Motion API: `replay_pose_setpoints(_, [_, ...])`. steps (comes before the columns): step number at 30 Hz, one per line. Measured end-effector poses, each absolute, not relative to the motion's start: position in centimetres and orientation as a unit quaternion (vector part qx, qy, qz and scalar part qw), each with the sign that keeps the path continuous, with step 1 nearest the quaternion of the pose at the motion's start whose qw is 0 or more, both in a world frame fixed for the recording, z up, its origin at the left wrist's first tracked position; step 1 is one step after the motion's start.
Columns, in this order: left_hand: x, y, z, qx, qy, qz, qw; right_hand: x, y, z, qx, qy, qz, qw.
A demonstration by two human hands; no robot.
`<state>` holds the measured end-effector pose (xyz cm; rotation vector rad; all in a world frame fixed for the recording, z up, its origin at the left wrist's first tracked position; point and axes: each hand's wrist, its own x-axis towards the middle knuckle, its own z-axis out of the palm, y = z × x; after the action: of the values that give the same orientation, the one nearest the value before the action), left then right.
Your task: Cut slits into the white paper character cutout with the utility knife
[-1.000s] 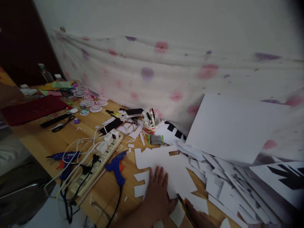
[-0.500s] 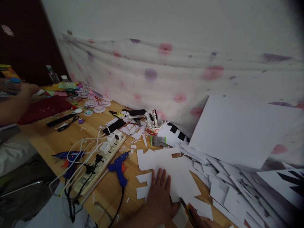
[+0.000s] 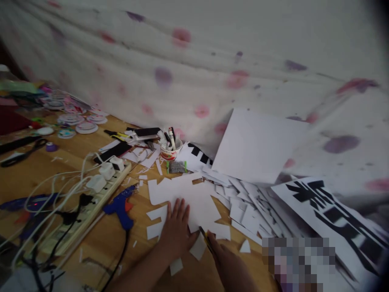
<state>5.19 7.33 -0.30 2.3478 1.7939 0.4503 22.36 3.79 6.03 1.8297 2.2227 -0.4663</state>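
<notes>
A white sheet of card (image 3: pixel 194 202) with notched, cut edges lies flat on the wooden table. My left hand (image 3: pixel 176 227) presses down on it, palm flat and fingers stretched out. Wrapped around a yellow and black utility knife (image 3: pixel 207 239) is my right hand (image 3: pixel 223 259), just right of my left thumb. The knife's tip meets the lower edge of the card. Small white offcuts (image 3: pixel 198 248) lie under and beside my hands.
A blue glue gun (image 3: pixel 121 209) and a power strip (image 3: pixel 91 215) with tangled cables are on the left. Behind the card stand a cup of pens (image 3: pixel 170 150) and a small packet (image 3: pixel 176 166). Heaped white card pieces (image 3: pixel 246 202) and a large blank board (image 3: pixel 255 148) occupy the right.
The view has swung to the right and down, bringing more of my right hand and a black-lettered sheet into sight. My left hand stays flat on the card; the knife remains in my right.
</notes>
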Motion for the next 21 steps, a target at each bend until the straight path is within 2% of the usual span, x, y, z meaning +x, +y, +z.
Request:
replay_pose_setpoints(3, [5.3, 7.5, -0.7, 0.787, 0.599, 0.142, 0.047, 21.9, 3.7, 7.2, 0.623, 0.746, -0.188, 0.143])
replay_pose_setpoints(21, [5.5, 7.6, -0.3, 0.799, 0.591, 0.114, 0.010, 21.3, 4.3, 9.4, 0.580, 0.783, -0.155, 0.161])
